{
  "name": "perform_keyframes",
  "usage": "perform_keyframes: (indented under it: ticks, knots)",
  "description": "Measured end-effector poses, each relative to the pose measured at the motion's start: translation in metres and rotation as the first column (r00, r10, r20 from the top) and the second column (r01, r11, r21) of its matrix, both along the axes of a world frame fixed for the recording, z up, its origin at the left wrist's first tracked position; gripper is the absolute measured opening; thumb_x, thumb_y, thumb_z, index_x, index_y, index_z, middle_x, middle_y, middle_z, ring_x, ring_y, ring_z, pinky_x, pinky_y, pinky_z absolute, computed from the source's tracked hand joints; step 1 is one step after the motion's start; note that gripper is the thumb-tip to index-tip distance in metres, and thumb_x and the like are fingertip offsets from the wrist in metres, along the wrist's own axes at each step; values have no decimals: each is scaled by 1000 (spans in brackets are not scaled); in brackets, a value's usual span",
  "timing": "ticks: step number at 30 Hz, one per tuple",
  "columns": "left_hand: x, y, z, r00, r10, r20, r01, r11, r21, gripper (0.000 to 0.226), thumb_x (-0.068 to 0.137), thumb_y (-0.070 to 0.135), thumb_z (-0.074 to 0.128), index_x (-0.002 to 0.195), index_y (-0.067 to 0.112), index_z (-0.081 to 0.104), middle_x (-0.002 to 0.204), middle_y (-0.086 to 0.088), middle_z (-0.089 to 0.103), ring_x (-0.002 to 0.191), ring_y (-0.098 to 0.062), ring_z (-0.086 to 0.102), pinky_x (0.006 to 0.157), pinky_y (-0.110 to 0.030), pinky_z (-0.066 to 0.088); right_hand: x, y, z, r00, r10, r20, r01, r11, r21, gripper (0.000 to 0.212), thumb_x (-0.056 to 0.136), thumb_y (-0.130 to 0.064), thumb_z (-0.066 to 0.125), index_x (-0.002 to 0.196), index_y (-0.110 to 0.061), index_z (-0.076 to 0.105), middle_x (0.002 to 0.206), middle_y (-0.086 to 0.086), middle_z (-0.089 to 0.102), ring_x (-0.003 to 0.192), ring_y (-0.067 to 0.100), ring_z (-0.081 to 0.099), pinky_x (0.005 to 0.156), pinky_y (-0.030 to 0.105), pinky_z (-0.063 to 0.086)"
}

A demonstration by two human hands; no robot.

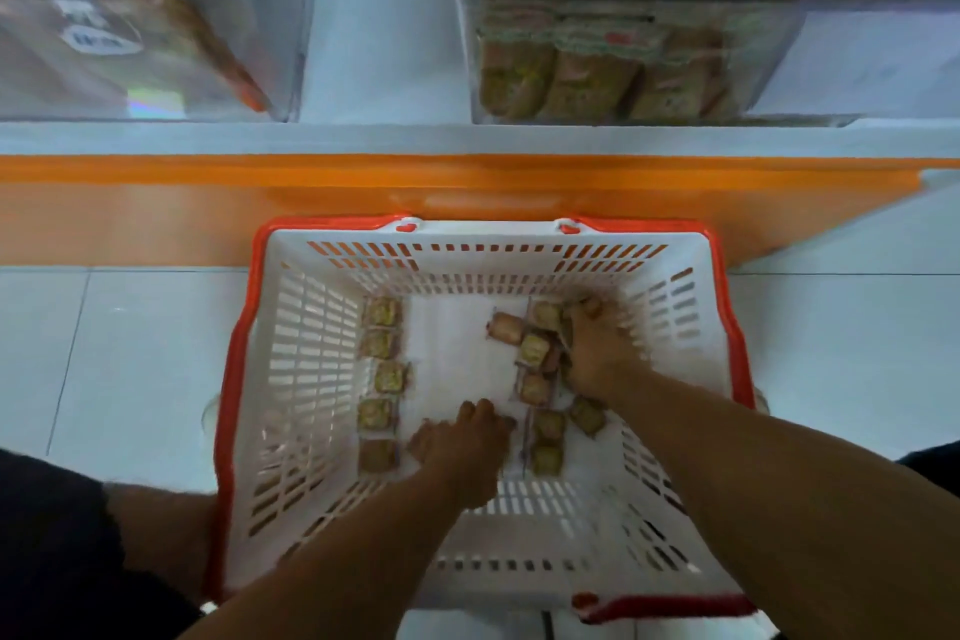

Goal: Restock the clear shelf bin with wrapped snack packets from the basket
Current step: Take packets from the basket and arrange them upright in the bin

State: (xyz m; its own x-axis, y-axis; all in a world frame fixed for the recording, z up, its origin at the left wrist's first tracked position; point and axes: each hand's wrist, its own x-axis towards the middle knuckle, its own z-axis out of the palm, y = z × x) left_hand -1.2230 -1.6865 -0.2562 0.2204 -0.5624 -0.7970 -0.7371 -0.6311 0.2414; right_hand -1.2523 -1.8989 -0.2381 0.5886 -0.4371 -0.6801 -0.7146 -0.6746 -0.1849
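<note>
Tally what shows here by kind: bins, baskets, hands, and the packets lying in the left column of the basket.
Clear shelf bins: 2
Basket: 1
Hands, left hand and right hand, both down in the basket: 2
Wrapped snack packets in the left column: 5
Total: 10

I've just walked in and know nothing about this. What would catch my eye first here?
Probably the white basket with its red rim, sitting on the floor in the middle, with both hands down inside it: the left hand near a column of snack packets, the right hand among a looser cluster. Above, a clear bin on the shelf holds stacked packets.
</note>
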Motion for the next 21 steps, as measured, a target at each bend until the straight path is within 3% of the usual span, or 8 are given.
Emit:
perform_keyframes:
  ticks: [3,6,9,12,15,17,19,21]
  knots:
    - [-8,2,-7,999,-13,38,12,999,45,58,92,27,58,145,33,35,140,-7,33,129,-32,38,86,-53,43,0,9,-3,985,148,-89,-145,989,29,84,88,-25,68,156,-19,20,159,23,8,141,45,31,113,46,39]
    - [-4,9,-12,996,84,-21,-83,996,41,48,97,27,52,142,34,36,131,-8,37,122,-33,46,81,-50,44,-4,16,-15,968,211,-135,-209,977,29,69,98,-23,54,158,-28,21,164,23,-4,141,48,33,114,48,39]
    - [3,14,-16,997,75,-26,-75,997,22,43,98,24,54,138,24,38,122,-12,44,112,-33,52,74,-48,45,-7,23,-16,973,211,-97,-211,977,9,53,101,-28,49,152,-26,35,165,16,0,137,46,38,111,46,42]
    - [7,17,-17,991,125,-41,-126,992,-17,45,98,27,54,139,22,36,123,-12,49,111,-33,55,85,-51,52,-15,28,-22,974,223,-31,-220,973,65,64,90,-32,64,149,-32,37,160,10,13,139,47,30,114,51,37]
    - [10,17,-21,964,247,-100,-247,969,21,60,96,32,55,148,21,28,129,-11,57,113,-31,59,94,-49,53,-16,38,-20,993,89,78,-104,970,222,57,72,-38,75,124,-37,52,127,4,46,115,31,51,85,31,50]
    - [12,14,-21,956,254,-144,-244,966,80,56,96,32,57,147,18,37,132,-11,61,115,-30,62,98,-46,53,-14,44,-17,991,19,129,-55,959,279,54,65,-44,79,112,-38,54,103,-7,49,94,18,55,62,14,34]
    - [14,10,-15,966,218,-142,-205,973,101,44,96,30,58,136,12,53,132,-12,62,116,-30,63,97,-40,54,-10,48,-11,983,-29,181,-32,945,325,68,59,-51,82,120,-34,56,98,-12,52,86,10,53,59,12,30]
    - [19,6,-6,922,358,-145,-350,933,80,37,94,33,59,122,8,62,123,-13,66,110,-30,65,88,-36,54,0,46,0,976,-39,215,-39,938,345,65,58,-50,81,117,-35,57,93,-17,54,81,4,54,57,13,37]
